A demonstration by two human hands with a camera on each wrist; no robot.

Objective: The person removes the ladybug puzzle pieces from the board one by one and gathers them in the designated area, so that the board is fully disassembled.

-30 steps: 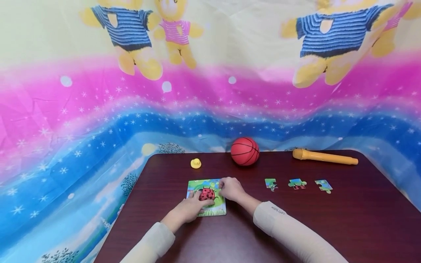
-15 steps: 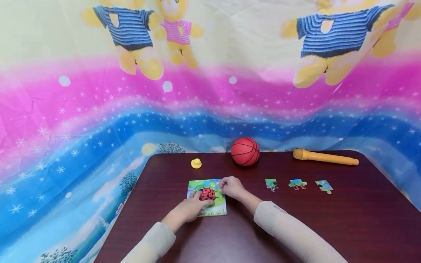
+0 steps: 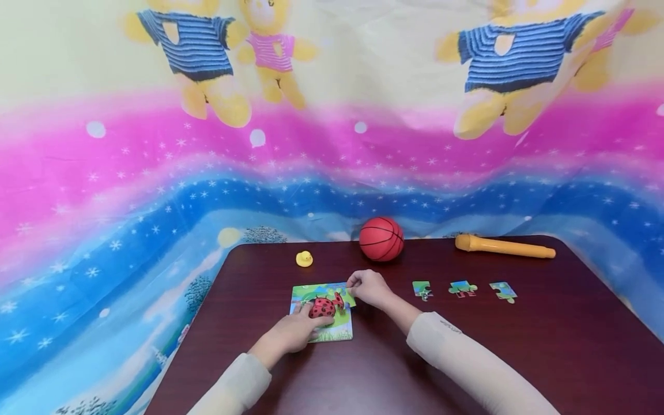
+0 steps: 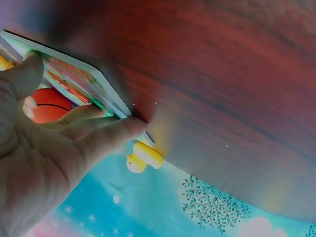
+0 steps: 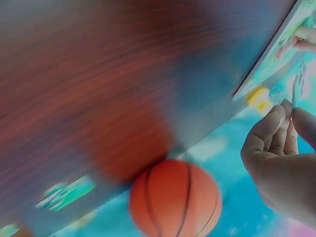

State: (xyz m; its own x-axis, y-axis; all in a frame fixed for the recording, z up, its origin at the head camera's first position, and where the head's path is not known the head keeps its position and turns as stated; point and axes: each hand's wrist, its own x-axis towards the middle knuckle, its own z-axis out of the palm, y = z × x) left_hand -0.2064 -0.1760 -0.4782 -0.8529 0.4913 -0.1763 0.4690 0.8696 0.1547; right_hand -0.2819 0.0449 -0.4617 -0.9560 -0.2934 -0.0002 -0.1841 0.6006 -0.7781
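A ladybug jigsaw puzzle [image 3: 337, 332] lies flat on the dark red-brown table. My left hand [image 3: 291, 333] rests on its left part, with the thumb on the picture and straight fingers reaching to the board's edge in the left wrist view. Above the upper right of the board, my right hand [image 3: 369, 288] pinches a puzzle piece [image 3: 341, 300] between thumb and fingertips. That piece carries part of the red ladybug and is tilted up; in the right wrist view the piece [image 5: 295, 91] appears nearly edge-on. The left fingers hide some of the picture.
Three loose puzzle pieces lie in a row to the right, the nearest piece [image 3: 422, 290] beside my right hand. Toward the back are a yellow rubber duck [image 3: 304, 259], a small red basketball [image 3: 381, 239] and a yellow toy microphone [image 3: 505, 246]. A printed cloth [image 3: 311, 196] hangs behind the table.
My right hand has lifted the puzzle piece from the board's upper right, so it now stands tilted out of the picture. The left hand stays on the puzzle. The head view has shifted slightly.
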